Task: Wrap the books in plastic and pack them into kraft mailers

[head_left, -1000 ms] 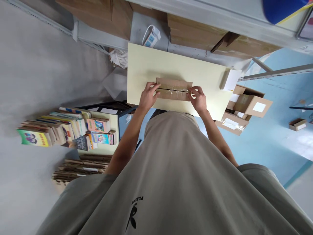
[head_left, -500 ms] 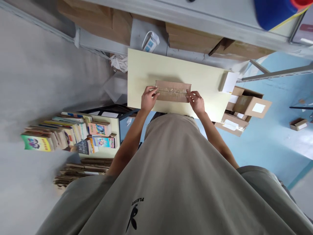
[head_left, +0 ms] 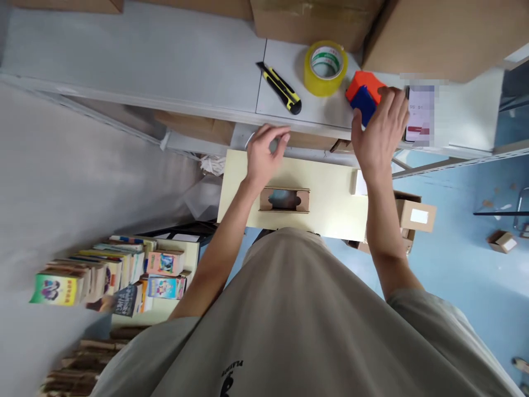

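Note:
My right hand (head_left: 382, 129) is at the blue and orange tape dispenser (head_left: 364, 99) on the grey shelf, thumb on its near left side and fingers over its right side. The fingers partly hide it. My left hand (head_left: 266, 151) hovers in front of the shelf edge, thumb and forefinger curved with a gap between them and nothing visible in them. Below, on the pale yellow table (head_left: 330, 193), a small cardboard box (head_left: 266, 199) stands with its top open; neither hand touches it.
On the shelf lie a yellow and black utility knife (head_left: 281, 88), a roll of yellow tape (head_left: 324, 69) and a phone (head_left: 419, 113). Large cartons (head_left: 309, 22) stand behind. A white box (head_left: 359, 183) sits at the table's right end. Books (head_left: 124, 264) are stacked at left.
Both hands have left the cardboard box and moved up toward the shelf, the right one onto the tape dispenser. The box, earlier showing a taped closed face, now has its opening upward. The view has tilted up.

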The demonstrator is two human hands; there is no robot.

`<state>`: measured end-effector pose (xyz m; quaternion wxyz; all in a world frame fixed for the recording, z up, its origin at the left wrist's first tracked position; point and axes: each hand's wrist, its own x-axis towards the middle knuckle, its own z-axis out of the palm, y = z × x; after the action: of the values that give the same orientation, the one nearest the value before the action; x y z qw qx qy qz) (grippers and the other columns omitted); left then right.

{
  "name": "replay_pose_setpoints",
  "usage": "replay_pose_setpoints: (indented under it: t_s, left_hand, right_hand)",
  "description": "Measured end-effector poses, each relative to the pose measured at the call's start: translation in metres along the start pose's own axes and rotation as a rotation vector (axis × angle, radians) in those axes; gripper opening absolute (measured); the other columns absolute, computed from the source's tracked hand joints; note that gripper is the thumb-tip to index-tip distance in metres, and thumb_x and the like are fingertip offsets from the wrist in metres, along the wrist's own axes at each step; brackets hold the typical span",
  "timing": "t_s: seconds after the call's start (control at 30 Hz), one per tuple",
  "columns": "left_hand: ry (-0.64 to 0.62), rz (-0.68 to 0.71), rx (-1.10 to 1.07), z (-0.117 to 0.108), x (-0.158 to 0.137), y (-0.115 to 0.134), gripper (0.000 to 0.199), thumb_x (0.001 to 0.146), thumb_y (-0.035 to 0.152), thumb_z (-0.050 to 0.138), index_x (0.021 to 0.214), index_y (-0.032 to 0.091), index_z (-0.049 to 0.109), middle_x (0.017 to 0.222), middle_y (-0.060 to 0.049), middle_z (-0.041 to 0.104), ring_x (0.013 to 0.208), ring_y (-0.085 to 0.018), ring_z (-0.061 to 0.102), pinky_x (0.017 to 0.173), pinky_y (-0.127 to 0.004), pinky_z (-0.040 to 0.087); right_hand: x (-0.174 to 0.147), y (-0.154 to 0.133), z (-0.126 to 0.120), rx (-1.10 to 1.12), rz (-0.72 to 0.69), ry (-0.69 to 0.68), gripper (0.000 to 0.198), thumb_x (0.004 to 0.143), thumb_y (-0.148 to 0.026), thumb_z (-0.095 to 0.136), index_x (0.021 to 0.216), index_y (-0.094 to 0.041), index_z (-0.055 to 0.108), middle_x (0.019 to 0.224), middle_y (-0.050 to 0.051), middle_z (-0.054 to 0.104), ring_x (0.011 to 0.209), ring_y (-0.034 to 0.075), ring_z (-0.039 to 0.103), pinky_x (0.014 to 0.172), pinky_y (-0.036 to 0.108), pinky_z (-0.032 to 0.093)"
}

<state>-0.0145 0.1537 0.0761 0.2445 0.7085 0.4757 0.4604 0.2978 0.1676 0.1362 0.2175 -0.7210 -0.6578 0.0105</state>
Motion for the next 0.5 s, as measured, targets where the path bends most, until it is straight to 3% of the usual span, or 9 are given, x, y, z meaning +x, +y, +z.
replay_pose_setpoints:
  t_s: [0.1, 0.23, 0.3, 0.4, 0.5]
  left_hand:
    - [0.014, 0.122, -0.075, 0.025, 0.039, 0.032, 0.024, 0.123, 0.044, 0.07, 0.135, 0.031, 0.086, 0.125, -0.007, 0.085, 0.123, -0.027, 0.084, 0.117, -0.045, 0.067]
    - [-0.038, 0.162, -0.14, 0.049, 0.047, 0.053, 0.023, 0.123, 0.04, 0.07, 0.137, 0.032, 0.085, 0.127, -0.006, 0.086, 0.126, -0.027, 0.085, 0.114, -0.045, 0.069]
    - [-0.071, 0.122, -0.161, 0.055, 0.033, 0.052, 0.023, 0.123, 0.037, 0.068, 0.138, 0.03, 0.085, 0.127, -0.007, 0.087, 0.125, -0.027, 0.085, 0.111, -0.044, 0.07]
    - [-0.105, -0.008, -0.185, 0.055, -0.009, 0.043, 0.023, 0.122, 0.035, 0.069, 0.136, 0.027, 0.085, 0.127, -0.008, 0.089, 0.121, -0.025, 0.086, 0.11, -0.041, 0.07]
    - [-0.112, -0.202, -0.208, 0.046, -0.069, 0.036, 0.023, 0.122, 0.04, 0.069, 0.131, 0.025, 0.083, 0.128, -0.009, 0.09, 0.118, -0.023, 0.087, 0.11, -0.038, 0.069]
  right_hand:
    - [0.036, -0.008, 0.001, -0.136, 0.14, -0.157, 0.055, 0.127, -0.035, 0.053, 0.162, 0.007, 0.052, 0.17, 0.043, 0.057, 0.161, 0.048, 0.058, 0.134, 0.072, 0.04]
    - [0.048, -0.008, 0.019, -0.011, 0.184, -0.119, 0.048, 0.129, -0.024, 0.038, 0.166, 0.001, 0.053, 0.155, 0.037, 0.074, 0.142, 0.036, 0.075, 0.126, 0.063, 0.051]
    - [0.047, -0.009, 0.018, -0.021, 0.245, -0.084, 0.045, 0.125, -0.016, 0.048, 0.165, 0.003, 0.056, 0.147, 0.035, 0.08, 0.136, 0.034, 0.078, 0.129, 0.062, 0.048]
    - [0.033, -0.01, 0.002, -0.176, 0.324, -0.164, 0.054, 0.121, -0.012, 0.064, 0.168, 0.011, 0.051, 0.15, 0.037, 0.079, 0.142, 0.036, 0.077, 0.136, 0.062, 0.041]
    - [-0.006, -0.006, -0.013, -0.094, 0.31, -0.181, 0.062, 0.125, -0.035, 0.067, 0.173, 0.0, 0.05, 0.155, 0.037, 0.075, 0.141, 0.044, 0.075, 0.129, 0.065, 0.05]
